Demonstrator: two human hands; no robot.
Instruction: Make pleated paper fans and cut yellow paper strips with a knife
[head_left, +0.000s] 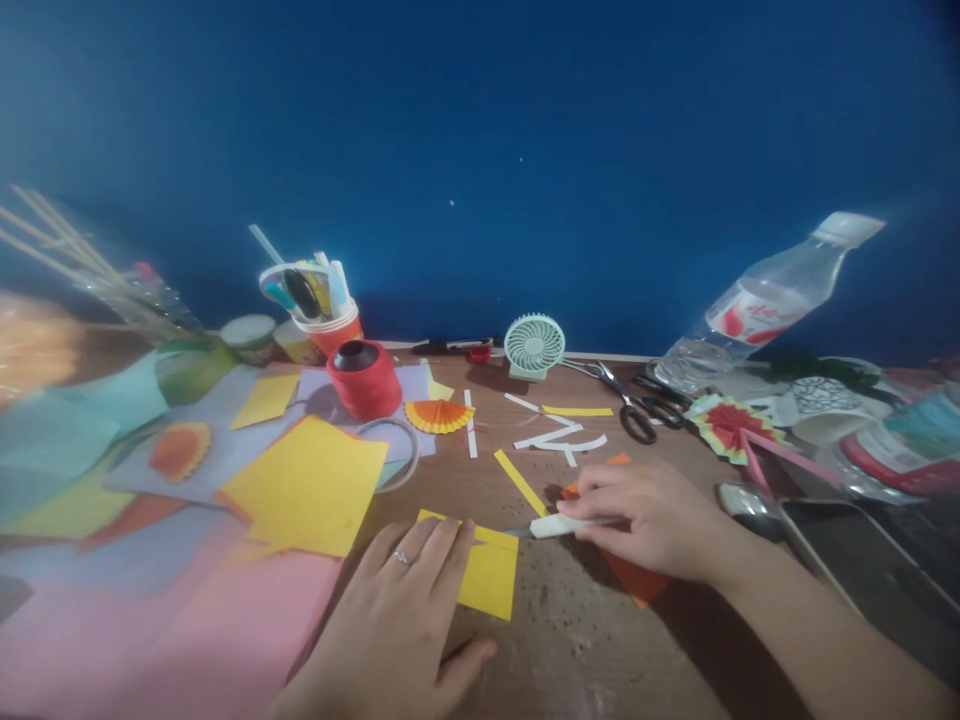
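My left hand [409,590] lies flat with fingers stretched over a yellow paper square [491,580], pressing it to the table. In my right hand [649,525] is a white-handled craft knife [555,525], its blade pointing left at the upper right edge of that square. A slit runs across the paper near its top, leaving a narrow strip along that edge. Under my right hand lies an orange paper piece [637,580], partly covered. A cut yellow strip [521,482] rests just above the knife.
Colored paper sheets [307,485] spread over the left side. A red thread spool [365,380], a cup of pens [326,310], and a small fan [534,345] stand behind. Scissors [634,405], a plastic bottle [765,300] and a phone [862,560] are at right.
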